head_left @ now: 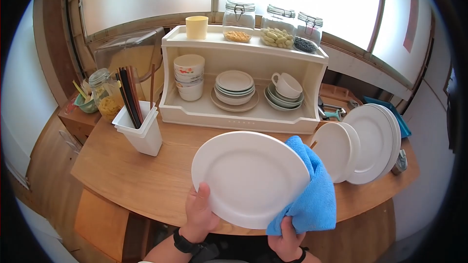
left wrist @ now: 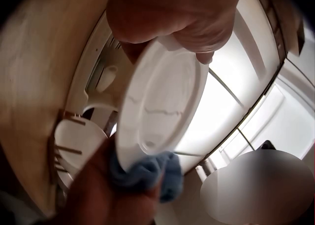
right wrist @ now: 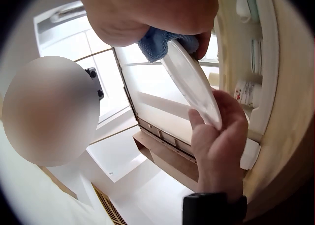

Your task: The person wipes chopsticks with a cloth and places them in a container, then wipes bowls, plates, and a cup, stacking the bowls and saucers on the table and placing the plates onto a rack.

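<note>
A white oval-looking plate (head_left: pixel 248 180) is held tilted above the near side of the table, its hollow face toward the head camera. My left hand (head_left: pixel 200 212) grips its lower left rim, thumb on the front face and the other fingers hidden behind. At the opposite rim, my right hand (head_left: pixel 286 243) pinches a blue cleaning cloth (head_left: pixel 312 199) that is folded over the plate's right edge. In the right wrist view the cloth (right wrist: pixel 157 45) wraps the rim, and the left hand (right wrist: pixel 221 136) holds the far end.
White plates (head_left: pixel 373 141) stand upright on the right of the wooden table (head_left: pixel 112 165). Behind, a cream shelf (head_left: pixel 239 125) bears bowls, saucers, a cup and glass jars (head_left: pixel 278 29). A white holder (head_left: pixel 146 136) with chopsticks (head_left: pixel 129 95) stands at the left.
</note>
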Demonstrator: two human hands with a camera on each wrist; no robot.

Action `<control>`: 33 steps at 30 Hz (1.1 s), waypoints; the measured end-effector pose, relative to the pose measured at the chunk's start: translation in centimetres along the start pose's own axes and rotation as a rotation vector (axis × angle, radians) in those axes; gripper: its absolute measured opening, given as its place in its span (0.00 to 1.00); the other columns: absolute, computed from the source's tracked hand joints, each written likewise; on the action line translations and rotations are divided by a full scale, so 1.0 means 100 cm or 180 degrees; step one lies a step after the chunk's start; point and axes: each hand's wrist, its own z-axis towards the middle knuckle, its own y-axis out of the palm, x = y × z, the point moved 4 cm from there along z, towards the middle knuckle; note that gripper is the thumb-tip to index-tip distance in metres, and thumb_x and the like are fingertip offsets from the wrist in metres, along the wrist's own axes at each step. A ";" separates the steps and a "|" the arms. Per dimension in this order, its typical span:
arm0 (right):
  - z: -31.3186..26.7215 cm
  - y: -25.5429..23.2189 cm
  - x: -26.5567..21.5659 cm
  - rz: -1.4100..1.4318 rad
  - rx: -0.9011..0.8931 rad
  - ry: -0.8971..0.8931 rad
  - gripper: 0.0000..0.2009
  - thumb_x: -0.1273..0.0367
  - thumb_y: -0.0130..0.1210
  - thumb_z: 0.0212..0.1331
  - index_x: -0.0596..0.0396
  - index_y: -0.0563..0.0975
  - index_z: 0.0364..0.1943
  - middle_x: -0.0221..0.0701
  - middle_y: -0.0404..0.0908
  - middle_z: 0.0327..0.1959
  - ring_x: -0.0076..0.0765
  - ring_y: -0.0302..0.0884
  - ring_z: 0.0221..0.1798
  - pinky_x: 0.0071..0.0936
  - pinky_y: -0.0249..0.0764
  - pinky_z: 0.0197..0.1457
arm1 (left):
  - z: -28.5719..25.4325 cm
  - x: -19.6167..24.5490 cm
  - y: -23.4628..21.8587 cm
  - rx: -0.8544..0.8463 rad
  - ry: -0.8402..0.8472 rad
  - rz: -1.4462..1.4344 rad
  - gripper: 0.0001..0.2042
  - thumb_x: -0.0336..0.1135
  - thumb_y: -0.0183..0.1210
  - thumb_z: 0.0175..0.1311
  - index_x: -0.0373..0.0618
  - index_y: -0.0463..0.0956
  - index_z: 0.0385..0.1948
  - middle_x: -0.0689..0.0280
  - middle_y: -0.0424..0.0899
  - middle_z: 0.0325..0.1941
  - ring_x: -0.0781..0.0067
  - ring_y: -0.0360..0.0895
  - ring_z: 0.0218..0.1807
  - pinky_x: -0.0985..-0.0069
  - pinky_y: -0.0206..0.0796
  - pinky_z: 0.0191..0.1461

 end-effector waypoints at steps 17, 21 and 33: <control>0.084 0.082 -0.095 -0.0034 -0.1521 -0.1680 0.28 0.69 0.63 0.50 0.63 0.71 0.57 0.56 0.62 0.65 0.60 0.64 0.65 0.50 0.58 0.68 | 0.005 0.011 0.015 0.0145 -0.0592 -0.0556 0.20 0.48 0.51 0.71 0.41 0.69 0.52 0.60 0.80 0.46 0.67 0.78 0.48 0.68 0.72 0.54; 0.065 0.086 -0.064 -0.0270 -0.1683 -0.0972 0.27 0.68 0.64 0.47 0.63 0.73 0.54 0.59 0.62 0.64 0.65 0.63 0.65 0.51 0.58 0.68 | 0.007 0.015 0.011 0.0173 -0.0613 -0.0474 0.19 0.48 0.50 0.71 0.41 0.69 0.51 0.60 0.80 0.46 0.67 0.78 0.48 0.69 0.72 0.53; 0.100 0.074 -0.076 -0.0575 -0.1488 -0.1240 0.34 0.63 0.67 0.48 0.64 0.68 0.59 0.57 0.64 0.63 0.62 0.66 0.63 0.51 0.62 0.65 | -0.010 0.012 0.018 0.0282 -0.0770 -0.0375 0.19 0.48 0.49 0.71 0.40 0.70 0.50 0.61 0.80 0.45 0.69 0.78 0.46 0.70 0.72 0.51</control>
